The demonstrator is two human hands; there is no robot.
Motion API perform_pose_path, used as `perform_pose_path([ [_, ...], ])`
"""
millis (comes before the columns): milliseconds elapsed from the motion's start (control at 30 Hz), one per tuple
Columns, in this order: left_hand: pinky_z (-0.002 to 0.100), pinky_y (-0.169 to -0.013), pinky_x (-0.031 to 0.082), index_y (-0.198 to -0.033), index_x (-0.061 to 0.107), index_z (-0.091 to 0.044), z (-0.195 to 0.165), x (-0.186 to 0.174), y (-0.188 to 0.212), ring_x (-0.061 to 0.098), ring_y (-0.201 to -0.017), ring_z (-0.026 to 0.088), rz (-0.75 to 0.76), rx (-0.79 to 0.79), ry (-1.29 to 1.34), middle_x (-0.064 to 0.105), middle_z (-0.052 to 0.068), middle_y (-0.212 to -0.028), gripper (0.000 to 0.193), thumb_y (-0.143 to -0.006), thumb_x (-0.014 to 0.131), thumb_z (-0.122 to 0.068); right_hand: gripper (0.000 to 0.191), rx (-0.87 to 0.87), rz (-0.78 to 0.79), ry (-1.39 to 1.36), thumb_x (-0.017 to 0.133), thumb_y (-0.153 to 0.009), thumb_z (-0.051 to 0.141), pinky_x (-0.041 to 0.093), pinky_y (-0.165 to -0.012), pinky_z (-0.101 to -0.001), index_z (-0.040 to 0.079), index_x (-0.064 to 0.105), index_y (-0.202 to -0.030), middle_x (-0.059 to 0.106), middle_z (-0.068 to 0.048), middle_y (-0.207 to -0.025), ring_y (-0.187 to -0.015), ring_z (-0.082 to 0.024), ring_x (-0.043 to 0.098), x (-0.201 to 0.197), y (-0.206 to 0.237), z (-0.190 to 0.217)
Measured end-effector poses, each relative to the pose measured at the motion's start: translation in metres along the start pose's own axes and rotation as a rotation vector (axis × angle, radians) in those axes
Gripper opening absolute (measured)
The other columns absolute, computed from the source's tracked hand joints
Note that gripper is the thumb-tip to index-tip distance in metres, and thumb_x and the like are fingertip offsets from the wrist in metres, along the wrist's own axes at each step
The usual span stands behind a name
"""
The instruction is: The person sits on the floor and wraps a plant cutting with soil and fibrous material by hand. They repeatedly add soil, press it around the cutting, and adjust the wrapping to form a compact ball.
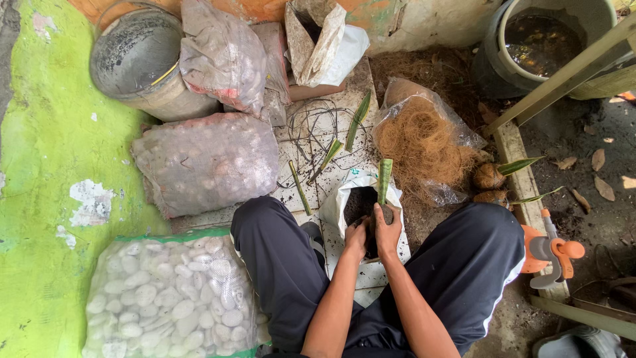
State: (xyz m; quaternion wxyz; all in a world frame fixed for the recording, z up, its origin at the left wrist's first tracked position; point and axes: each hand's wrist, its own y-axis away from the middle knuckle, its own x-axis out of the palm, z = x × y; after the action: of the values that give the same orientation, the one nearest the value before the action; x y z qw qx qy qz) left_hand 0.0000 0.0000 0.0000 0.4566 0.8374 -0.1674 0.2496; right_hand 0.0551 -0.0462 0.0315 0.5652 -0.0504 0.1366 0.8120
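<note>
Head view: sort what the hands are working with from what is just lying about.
In hand:
- left hand, right hand
- green leaf cutting, held upright
- white bag of dark soil

Lying about:
- bag of white pebbles
- coconut fibre bag
- orange sprayer
- grey bucket

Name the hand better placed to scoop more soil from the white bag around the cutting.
Left. The right hand grips the green cutting upright over the white bag; the left hand sits beside the dark soil, seemingly freer.

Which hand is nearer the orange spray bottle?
Right. The right hand grips the green cutting, on the side toward the spray bottle; the left hand sits just beyond it.
</note>
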Motion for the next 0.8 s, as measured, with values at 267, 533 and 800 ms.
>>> perform_pose_path([
  [267, 0.032, -0.076, 0.058, -0.117, 0.074, 0.001, 0.003, -0.006, -0.003, 0.071, -0.085, 0.020, -0.125, 0.072, -0.261, 0.075, 0.011, -0.104, 0.030, -0.089, 0.062, 0.001, 0.053, 0.003, 0.001, -0.009, 0.075, -0.093, 0.040, 0.050, -0.087, -0.0323, -0.006, 0.066, -0.118, 0.068, -0.014, -0.103, -0.094, -0.018, 0.062, 0.001, 0.003, 0.005],
  [533, 0.039, -0.086, 0.051, -0.128, 0.064, 0.004, 0.003, -0.008, -0.006, 0.065, -0.100, 0.024, -0.342, 0.038, -0.502, 0.070, 0.014, -0.116, 0.045, -0.103, 0.062, -0.033, 0.052, 0.118, 0.013, -0.047, 0.075, -0.092, 0.040, 0.050, -0.077, -0.0320, -0.003, 0.067, -0.120, 0.068, -0.012, -0.097, -0.084, -0.017, 0.061, 0.001, 0.004, 0.011],
  [800, 0.042, -0.096, 0.051, -0.132, 0.064, 0.005, 0.004, -0.007, -0.007, 0.063, -0.110, 0.033, -0.150, 0.173, -0.409, 0.069, 0.024, -0.128, 0.044, -0.093, 0.053, -0.010, 0.053, -0.036, -0.010, 0.022, 0.075, -0.095, 0.042, 0.045, -0.099, -0.0351, -0.005, 0.068, -0.119, 0.069, -0.016, -0.111, -0.105, -0.022, 0.061, 0.001, 0.003, 0.009],
])
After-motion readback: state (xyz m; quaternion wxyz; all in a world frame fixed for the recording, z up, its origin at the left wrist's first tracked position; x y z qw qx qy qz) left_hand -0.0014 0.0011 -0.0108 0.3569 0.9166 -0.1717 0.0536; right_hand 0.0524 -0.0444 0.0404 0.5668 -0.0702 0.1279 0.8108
